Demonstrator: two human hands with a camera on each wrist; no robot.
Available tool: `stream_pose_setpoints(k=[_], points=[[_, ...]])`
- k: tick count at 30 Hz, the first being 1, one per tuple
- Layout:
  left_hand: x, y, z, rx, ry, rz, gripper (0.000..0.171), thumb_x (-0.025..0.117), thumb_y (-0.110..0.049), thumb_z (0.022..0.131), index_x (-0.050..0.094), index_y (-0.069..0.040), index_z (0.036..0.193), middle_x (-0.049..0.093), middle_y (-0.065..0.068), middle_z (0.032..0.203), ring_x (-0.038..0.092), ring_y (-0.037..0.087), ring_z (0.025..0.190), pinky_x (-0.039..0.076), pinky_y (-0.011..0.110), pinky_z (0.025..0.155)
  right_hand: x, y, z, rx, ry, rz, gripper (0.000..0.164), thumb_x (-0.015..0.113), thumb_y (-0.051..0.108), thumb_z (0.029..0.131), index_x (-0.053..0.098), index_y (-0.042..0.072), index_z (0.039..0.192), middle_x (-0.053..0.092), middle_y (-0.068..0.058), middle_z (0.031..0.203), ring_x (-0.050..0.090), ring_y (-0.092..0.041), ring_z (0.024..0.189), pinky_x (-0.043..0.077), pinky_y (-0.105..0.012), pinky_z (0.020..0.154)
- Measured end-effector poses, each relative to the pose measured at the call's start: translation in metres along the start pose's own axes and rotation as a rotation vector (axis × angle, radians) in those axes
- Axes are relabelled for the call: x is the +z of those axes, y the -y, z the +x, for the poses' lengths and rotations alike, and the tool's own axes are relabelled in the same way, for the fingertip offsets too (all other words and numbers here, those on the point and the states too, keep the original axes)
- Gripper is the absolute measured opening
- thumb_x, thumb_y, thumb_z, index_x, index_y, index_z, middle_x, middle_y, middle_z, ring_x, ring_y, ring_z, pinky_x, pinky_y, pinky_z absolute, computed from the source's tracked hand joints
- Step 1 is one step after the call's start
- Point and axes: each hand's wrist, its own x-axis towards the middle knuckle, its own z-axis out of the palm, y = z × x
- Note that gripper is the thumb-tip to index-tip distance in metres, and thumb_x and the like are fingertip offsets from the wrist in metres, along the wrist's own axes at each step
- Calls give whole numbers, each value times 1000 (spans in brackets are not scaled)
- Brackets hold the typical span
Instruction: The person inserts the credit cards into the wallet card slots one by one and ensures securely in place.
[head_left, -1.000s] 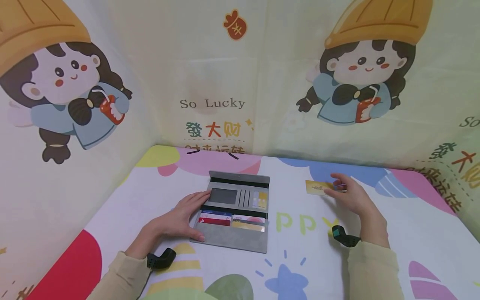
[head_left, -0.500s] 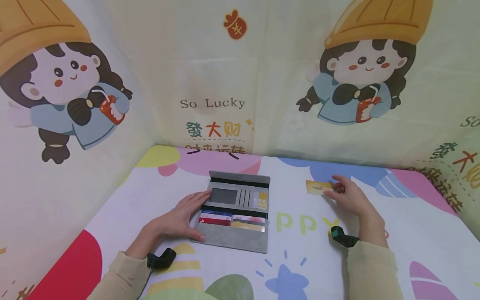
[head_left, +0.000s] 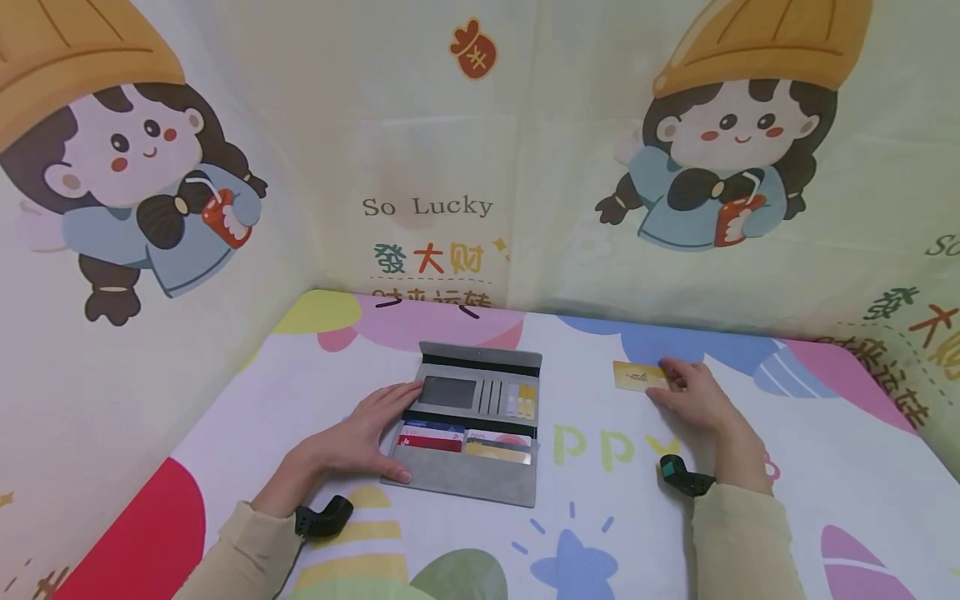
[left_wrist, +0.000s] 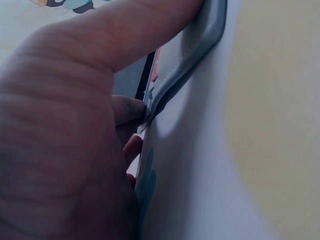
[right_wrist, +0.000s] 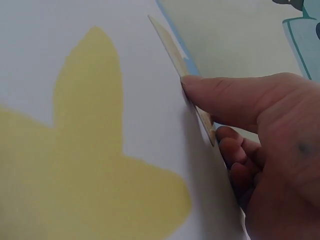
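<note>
In the head view a grey wallet (head_left: pixel 480 482) lies unfolded on the table, with several cards (head_left: pixel 498 450) in its pockets. My left hand (head_left: pixel 356 437) rests on its left side, thumb on the lower corner and fingertips on the upper left edge. The left wrist view shows the thumb (left_wrist: pixel 135 30) lying over the wallet's edge (left_wrist: pixel 175 80). To the right of the wallet, a gold card (head_left: pixel 633 377) lies low at the tabletop. My right hand (head_left: pixel 697 400) pinches its right end, with the thumb (right_wrist: pixel 215 97) at the near edge and the fingers at the far edge.
The table (head_left: pixel 592 500) is covered with a colourful printed cloth. Behind it rises a cream backdrop (head_left: pixel 562 167) with cartoon figures and lettering. Dark wrist devices sit on the left wrist (head_left: pixel 322 518) and right wrist (head_left: pixel 684 475).
The right hand's fingers have come down and closed onto the card's edges, the hand shifting slightly left. The left hand and wallet stay in place.
</note>
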Motion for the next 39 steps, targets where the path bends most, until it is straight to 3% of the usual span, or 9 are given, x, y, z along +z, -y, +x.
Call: stream_pose_setpoints(k=[11,17,28,39], points=[[0,0,1,-3,3,7,120,84,-59,67,26,-11,161,21,8,166,15,35,149,19,67,114,-4,2,-1,25,-11,-20,61,75,25,91,50,-16,128,52,-33,115,48,-44,103,42,-59,92],[0,-1,1,-7,3,5,120,84,-59,67,26,-11,161,21,8,166,15,35,149,20,68,114,-3,1,-2,19,-37,-27,57,79,23,88,53,-17,119,51,-30,107,45,-41,97,41,-54,87],[0,-3,0,-15,4,8,120,84,-59,67,26,-11,161,22,8,165,16,36,149,21,68,113,-1,-1,0,32,-44,35,60,81,17,86,49,-22,120,56,-34,108,53,-41,95,43,-54,87],[0,-1,-1,-9,8,11,120,83,-60,68,26,-10,160,21,8,166,15,36,149,20,68,113,0,2,-2,50,-42,69,59,81,22,87,46,-3,127,55,-31,113,51,-41,96,43,-53,85]])
